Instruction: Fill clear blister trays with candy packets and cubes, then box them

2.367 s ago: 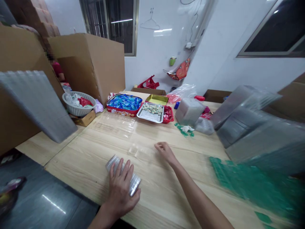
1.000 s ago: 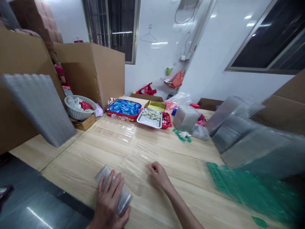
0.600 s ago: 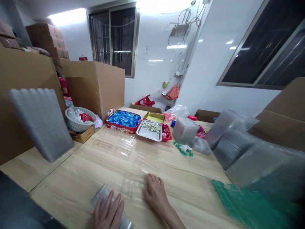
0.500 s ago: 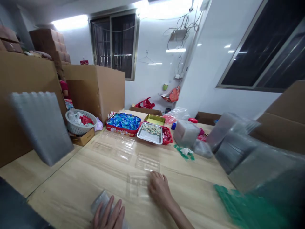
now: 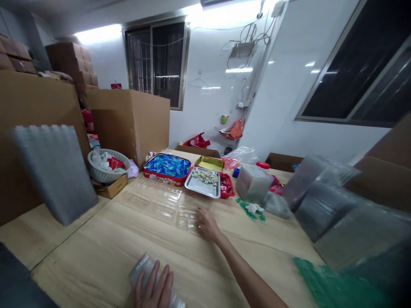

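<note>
Near the front edge, my left hand [image 5: 154, 286] lies over a small stack of clear plastic trays [image 5: 138, 270], its fingers curved across the top and holding it. Farther forward, my right hand [image 5: 207, 224] has its fingers closed at the right edge of a clear compartmented plastic tray [image 5: 186, 219] on the wooden table [image 5: 112, 250]. More clear trays [image 5: 160, 199] lie flat in rows to the left of that hand. Behind them stand a tin of blue-wrapped pieces [image 5: 168, 166] and a metal tray [image 5: 201, 185] with small pale pieces.
A red basket [image 5: 226, 186] of red packets and a gold tray [image 5: 210, 163] sit at the back. Tall stacked trays [image 5: 54, 171] stand left, beside a white colander [image 5: 107, 171]. Bagged plastic stacks [image 5: 327, 205] and green plastic [image 5: 334, 286] line the right side.
My right hand has moved forward with the clear tray, bringing it up beside the other trays. My left hand stays on the stack, slightly shifted right in view.
</note>
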Demonstrator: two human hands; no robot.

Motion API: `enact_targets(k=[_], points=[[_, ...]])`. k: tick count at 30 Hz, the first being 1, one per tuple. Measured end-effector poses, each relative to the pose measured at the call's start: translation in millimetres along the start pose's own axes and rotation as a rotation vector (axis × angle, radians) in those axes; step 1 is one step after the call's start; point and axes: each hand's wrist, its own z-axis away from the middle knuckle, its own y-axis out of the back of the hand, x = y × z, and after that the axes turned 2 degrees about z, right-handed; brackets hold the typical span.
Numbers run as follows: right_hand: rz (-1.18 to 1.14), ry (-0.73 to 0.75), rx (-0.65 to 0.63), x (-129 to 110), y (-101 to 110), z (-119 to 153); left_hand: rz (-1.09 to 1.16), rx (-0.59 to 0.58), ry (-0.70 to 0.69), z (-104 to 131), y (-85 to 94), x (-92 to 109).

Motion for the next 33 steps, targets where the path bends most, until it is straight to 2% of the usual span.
enact_targets(k=[3,6,8,11,15,20,25,28,31,33], points=[[-0.428,0.008,-0.021,-37,-2,48,0.083,-0.002,-0.008,-13,8.8,9],[-0.943,-0.034,-0.3,-81,8,111,0.202,-0.075,0.028,-30,28.3,20],[-1.13,-0.099,-0.403,-102,20,144,0.214,-0.2,0.011,-41,41.8,26],[-1.264,-0.209,-0.395,-117,32,171,0.218,-0.307,-0.013,-50,54.9,33],[-1.399,-0.272,-0.338,-114,32,183,0.248,-0.262,-0.045,-47,53.8,37],[-1.51,-0.276,-0.35,-105,14,187,0.183,-0.098,-0.202,-28,32.0,30],[-1.499,-0.217,-0.365,-99,0,180,0.067,-0.044,-0.106,-11,9.0,28],[-1.449,-0.225,-0.321,-100,2,180,0.065,-0.017,-0.107,-8,0.5,30],[-1.273,-0.255,-0.202,-104,9,183,0.102,0.01,-0.11,-12,-1.4,32],[-1.153,-0.319,-0.103,-105,13,184,0.154,0.006,-0.115,-16,3.4,34]])
